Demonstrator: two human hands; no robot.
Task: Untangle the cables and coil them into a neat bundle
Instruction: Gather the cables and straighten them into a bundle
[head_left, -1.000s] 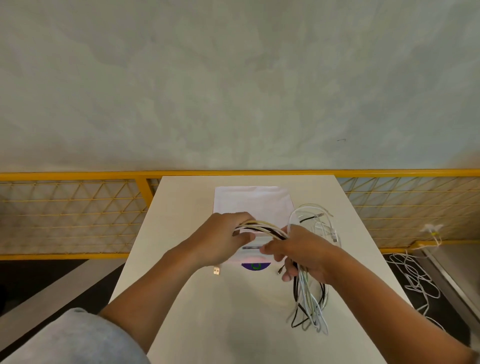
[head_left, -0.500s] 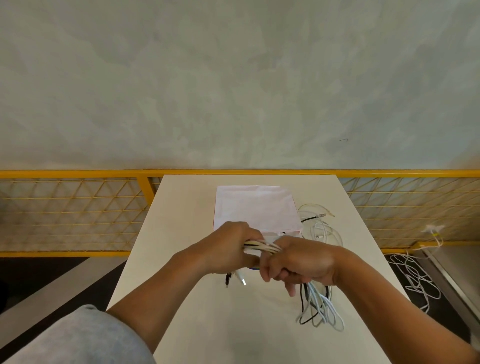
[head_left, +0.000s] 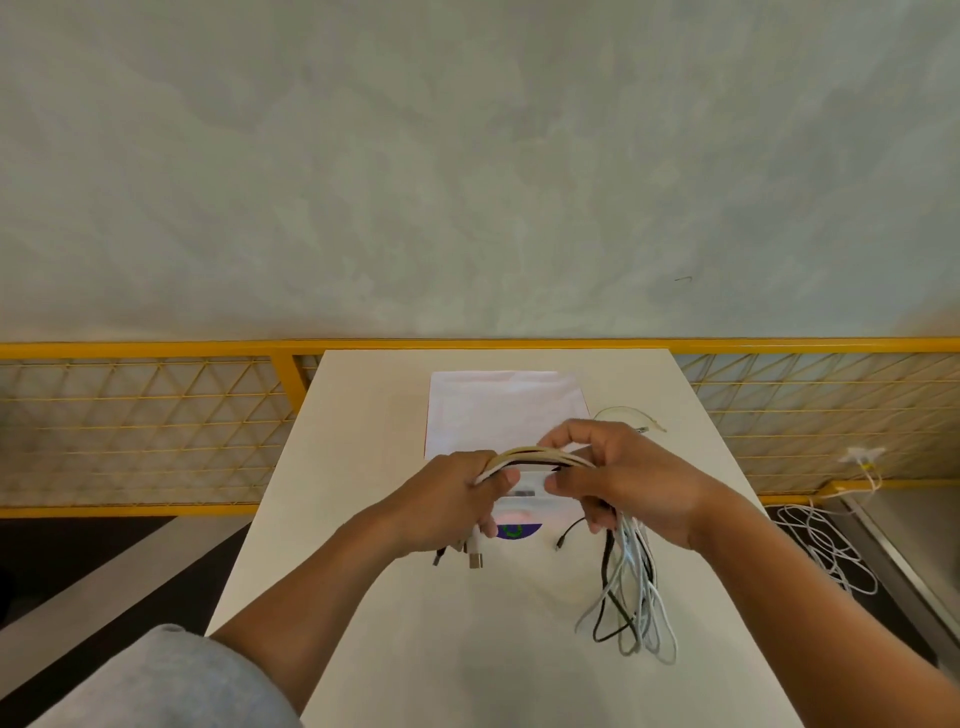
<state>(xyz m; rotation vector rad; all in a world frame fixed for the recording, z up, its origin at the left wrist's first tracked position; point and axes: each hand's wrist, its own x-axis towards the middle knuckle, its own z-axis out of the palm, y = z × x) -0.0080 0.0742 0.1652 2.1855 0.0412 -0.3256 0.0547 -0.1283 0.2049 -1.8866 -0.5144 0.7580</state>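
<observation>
A bundle of white and black cables (head_left: 540, 459) arches between my two hands above the white table (head_left: 363, 519). My left hand (head_left: 447, 499) grips one end of the bundle, and plug ends (head_left: 475, 558) hang below its fingers. My right hand (head_left: 623, 483) holds the other side with fingers curled over the strands. Long cable loops (head_left: 634, 597) trail from it down onto the table at the right. A further thin cable (head_left: 631, 415) lies behind my right hand.
A white envelope (head_left: 504, 405) lies on the table under and behind the hands, with a blue-green logo (head_left: 514, 530) showing. A yellow mesh railing (head_left: 156, 426) runs behind the table. More white cable (head_left: 826, 545) lies on the floor at the right.
My hands have drawn a little apart, exposing a longer arch of cables between them. My right hand has lifted and loosened from a tight fist, and the trailing loops shifted.
</observation>
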